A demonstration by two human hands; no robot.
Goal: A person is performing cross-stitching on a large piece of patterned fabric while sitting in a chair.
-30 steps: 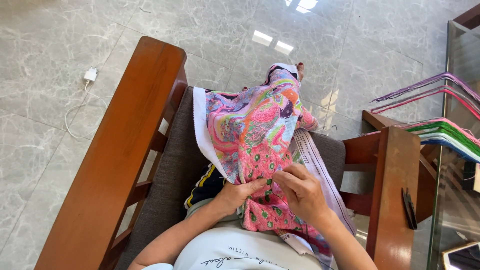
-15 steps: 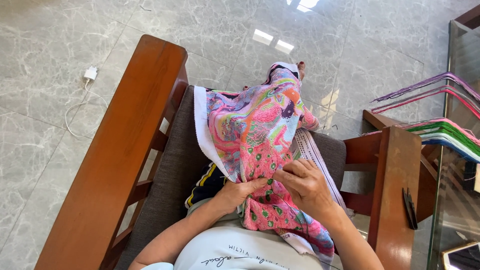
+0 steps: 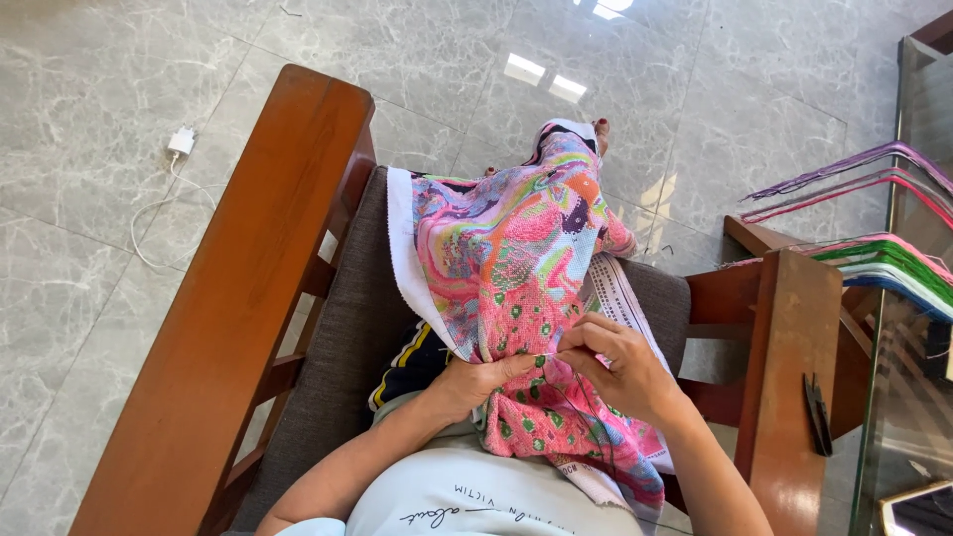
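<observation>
my left hand grips the bright cloth; my right hand pinches what may be a needle.

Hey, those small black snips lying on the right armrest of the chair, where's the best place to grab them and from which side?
Probably by the middle of the black snips, pinched across their narrow width from above. They lie flat along the wooden armrest, so nothing blocks a top approach, while the right hand, nearest them, is on the embroidered cloth. Which end holds the blades is too small to tell.
</observation>
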